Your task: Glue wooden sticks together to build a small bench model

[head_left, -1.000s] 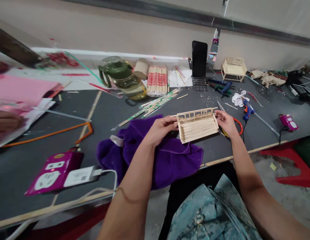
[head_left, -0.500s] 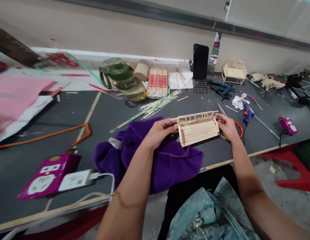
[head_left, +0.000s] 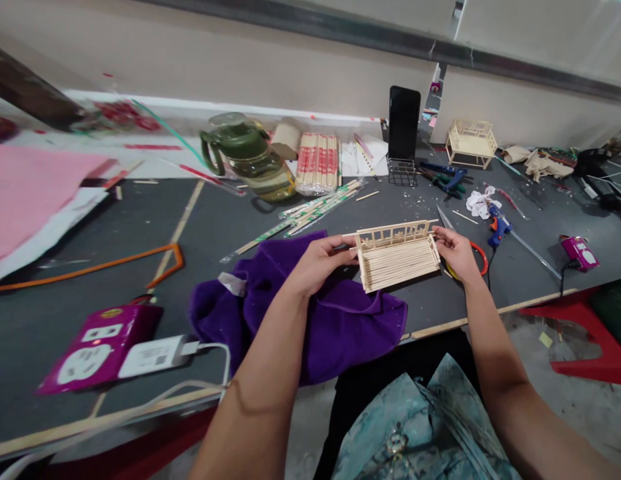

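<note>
Stick model (head_left: 399, 265), a small open seat with slatted base and railed back, is held between two hands near the close edge of a dark worktop (head_left: 435, 308). The left hand (head_left: 317, 265) pinches the left end, thumb and fingers drawn close; the right hand (head_left: 455, 252) grips the opposite end with bent fingers. Whether the base touches the worktop cannot be told. A rumpled purple cloth (head_left: 350, 327) lies under the left forearm, reaching just below the model's front corner.

Thin joints look like the weak point: squeezing or twisting the ends unevenly could crack the rail or spring a slat loose. A dropped corner might snag on the cloth, and a swing rightward could knock the model against the scissors (head_left: 483, 259) lying beside the right hand.

Beyond sit a blue glue gun (head_left: 499, 230), loose wrapped sticks (head_left: 317, 213) and a green-topped jug (head_left: 240, 160). Farther back, a phone (head_left: 404, 120) stands upright, and a second model (head_left: 471, 143) rests by the wall.
</note>
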`<state>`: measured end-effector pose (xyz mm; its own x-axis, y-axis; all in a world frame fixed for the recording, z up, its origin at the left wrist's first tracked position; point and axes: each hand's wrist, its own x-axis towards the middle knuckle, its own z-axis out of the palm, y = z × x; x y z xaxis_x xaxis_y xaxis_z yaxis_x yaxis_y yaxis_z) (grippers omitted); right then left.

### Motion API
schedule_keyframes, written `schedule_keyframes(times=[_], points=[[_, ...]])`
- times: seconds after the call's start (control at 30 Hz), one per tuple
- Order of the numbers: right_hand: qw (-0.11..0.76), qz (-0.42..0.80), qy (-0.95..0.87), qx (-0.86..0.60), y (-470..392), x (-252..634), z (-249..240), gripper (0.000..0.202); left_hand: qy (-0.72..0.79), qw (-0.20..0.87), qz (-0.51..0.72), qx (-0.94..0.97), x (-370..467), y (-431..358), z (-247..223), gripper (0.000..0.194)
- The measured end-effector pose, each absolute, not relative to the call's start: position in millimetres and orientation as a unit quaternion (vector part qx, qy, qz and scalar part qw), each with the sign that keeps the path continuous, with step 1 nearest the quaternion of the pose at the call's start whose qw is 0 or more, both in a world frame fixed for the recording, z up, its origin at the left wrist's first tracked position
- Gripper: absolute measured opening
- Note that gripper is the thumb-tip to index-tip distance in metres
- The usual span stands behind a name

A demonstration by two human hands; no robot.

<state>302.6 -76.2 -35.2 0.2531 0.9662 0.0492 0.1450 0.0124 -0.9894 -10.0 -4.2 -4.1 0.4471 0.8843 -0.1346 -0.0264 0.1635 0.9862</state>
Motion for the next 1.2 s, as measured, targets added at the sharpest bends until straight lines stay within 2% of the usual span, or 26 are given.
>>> schedule_keyframes(times=[1.2], points=[[0.545,0.392,-0.46,-0.581,-76.6,303.5,-36.7,0.049,0.389,0.662,0.352,0.536,-12.8,-4.6,-3.4,0.052]])
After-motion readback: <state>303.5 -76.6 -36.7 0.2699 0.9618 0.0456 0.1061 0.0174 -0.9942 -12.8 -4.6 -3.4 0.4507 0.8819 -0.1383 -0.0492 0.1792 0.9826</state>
